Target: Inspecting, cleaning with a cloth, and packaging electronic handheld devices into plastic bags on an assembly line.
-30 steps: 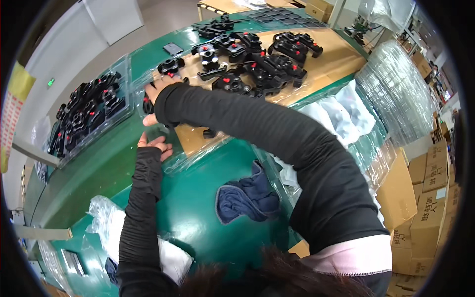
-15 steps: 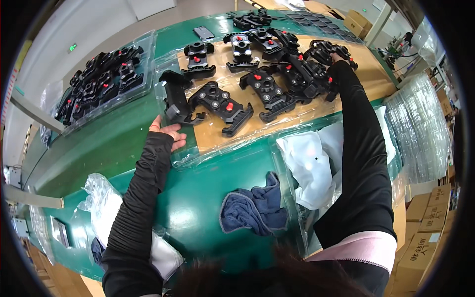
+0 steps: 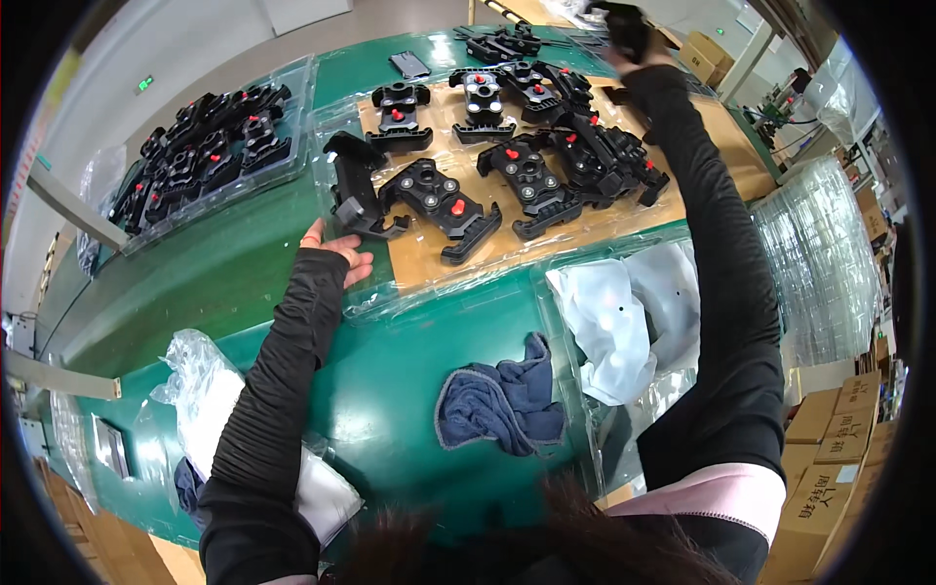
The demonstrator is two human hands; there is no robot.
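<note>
My right hand is raised at the far right, gripping a black clamp-type holder; motion blurs it. Below and to the left lie several similar black holders with red knobs, among them one in the front row and another beside it. They rest in a clear plastic tray over brown cardboard. My left hand is at the tray's left front edge with its fingers apart, close to an upright black holder. Whether it touches that holder, I cannot tell.
Another clear tray of black holders stands at the left. A dark blue cloth lies on the green table, near white plastic bags. A phone-like slab lies at the back. Stacked clear trays and cardboard boxes stand at the right.
My right hand has lifted a black holder from the right end of the tray and moved it up and away. My left hand has stayed nearly in place.
</note>
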